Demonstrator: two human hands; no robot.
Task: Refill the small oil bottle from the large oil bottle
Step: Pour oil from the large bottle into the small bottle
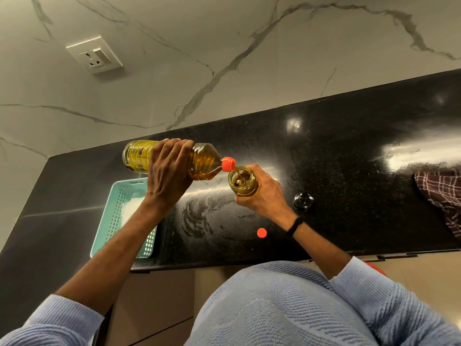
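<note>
Looking down over the person's arms, I saw the left hand (pixel 169 168) clamped over the big oil bottle (pixel 203 161), fingers curled round its middle. It held the bottle tipped almost flat, the orange neck (pixel 229 164) poking out just past the knuckles. The right hand (pixel 264 193) had its fingers curled round the small bottle (pixel 243 182), which seemed to be lifted off the black counter (pixel 349 146) with its open mouth right under that neck. A thin thread of oil (pixel 239 174) ran between them. What worried me was that neither bottle looked braced on anything. One wobble of either wrist and the thread would likely miss that narrow mouth, run over the right fingers and make the small bottle slippery. The big bottle looked heavy, and tipped any further it might gulp and flood. From above I couldn't read the level, so overfilling seemed likely too. The orange cap (pixel 261 232) lay on the counter near the right wrist, and a dark lid (pixel 303 199) just beyond that hand. A teal basket (pixel 117 211) sat under the left forearm.
</note>
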